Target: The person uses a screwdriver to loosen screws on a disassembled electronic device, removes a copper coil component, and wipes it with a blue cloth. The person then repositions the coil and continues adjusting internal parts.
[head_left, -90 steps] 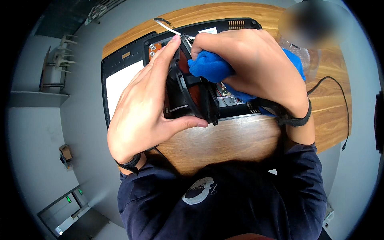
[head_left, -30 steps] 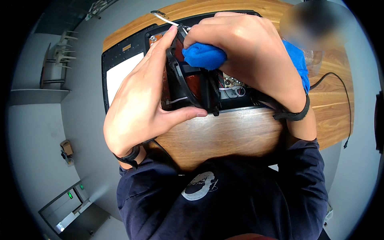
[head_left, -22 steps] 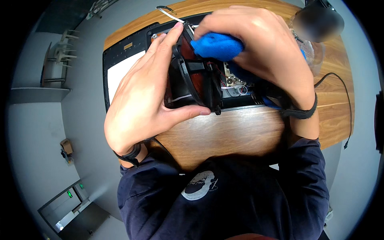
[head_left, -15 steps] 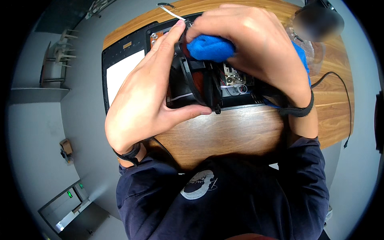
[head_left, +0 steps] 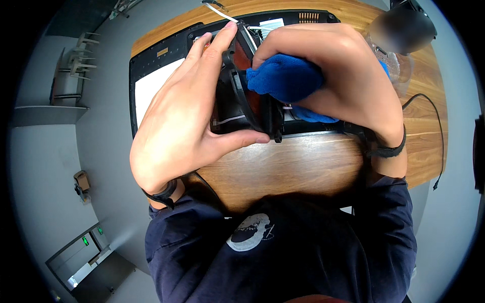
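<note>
My left hand [head_left: 177, 111] spans a black plastic part with a curved rim and reddish-brown inner face [head_left: 252, 108]. Its thumb presses the near end and its fingers reach round the far end, holding the part tilted up on edge. A bunched blue cloth [head_left: 285, 78] is gripped in my right hand [head_left: 351, 76], its front end against or very close to the part's inner face. Both lie over an opened black device housing [head_left: 146, 63]; my right hand and the cloth hide most of its inside. A thin white wire [head_left: 220, 12] sticks up beyond my left fingertips.
The housing rests on a wooden table [head_left: 303, 166], a white panel [head_left: 156, 88] at its left. Far right are a dark rounded object [head_left: 401, 30], partly blurred, and a clear plastic bag [head_left: 399, 68]. A black cable [head_left: 441, 121] trails along the right side.
My right hand has drawn nearer to me and slightly right with the cloth, moving down along the part's inner face. My left hand keeps its hold almost unmoved.
</note>
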Motion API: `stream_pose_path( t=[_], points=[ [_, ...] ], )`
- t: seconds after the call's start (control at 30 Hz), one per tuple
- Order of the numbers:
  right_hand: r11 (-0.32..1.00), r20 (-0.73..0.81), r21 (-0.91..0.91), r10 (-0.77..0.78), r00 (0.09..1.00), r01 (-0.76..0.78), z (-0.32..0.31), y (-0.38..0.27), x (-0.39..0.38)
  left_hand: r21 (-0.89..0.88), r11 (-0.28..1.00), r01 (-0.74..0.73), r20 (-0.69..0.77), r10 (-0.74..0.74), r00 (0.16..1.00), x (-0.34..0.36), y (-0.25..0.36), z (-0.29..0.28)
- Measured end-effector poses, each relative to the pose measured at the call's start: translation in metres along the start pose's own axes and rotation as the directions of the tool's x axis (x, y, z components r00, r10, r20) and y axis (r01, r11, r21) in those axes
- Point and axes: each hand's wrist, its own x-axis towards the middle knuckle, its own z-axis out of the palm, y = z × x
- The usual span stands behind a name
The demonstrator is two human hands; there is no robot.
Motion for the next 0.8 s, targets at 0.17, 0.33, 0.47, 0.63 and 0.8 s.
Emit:
stream_pose_path(
  t=[0.17,0.33,0.47,0.63,0.8],
  points=[
    [0.97,0.102,-0.23,0.109,0.989,-0.083,0.006,0.004,-0.008,0.024,1.0,0.019,-0.002,-0.019,1.0,-0.002,-0.001,-0.002],
    [0.995,0.029,-0.077,0.071,0.997,-0.068,0.003,-0.009,0.0,-0.004,0.998,0.069,0.017,-0.069,0.997,-0.003,0.002,-0.002],
    [0.999,-0.027,0.035,0.034,0.999,-0.033,0.01,-0.004,0.003,0.029,0.999,0.029,0.008,-0.029,1.0,-0.003,0.0,0.0],
    [0.984,0.075,-0.166,0.079,0.994,-0.066,0.011,0.009,-0.007,0.012,0.999,0.048,0.011,-0.048,0.999,-0.004,-0.001,-0.002],
    [1.0,0.014,0.018,0.015,1.0,-0.015,0.003,-0.006,0.003,0.041,0.999,0.007,0.009,-0.007,1.0,-0.003,0.001,-0.002]
  ],
)
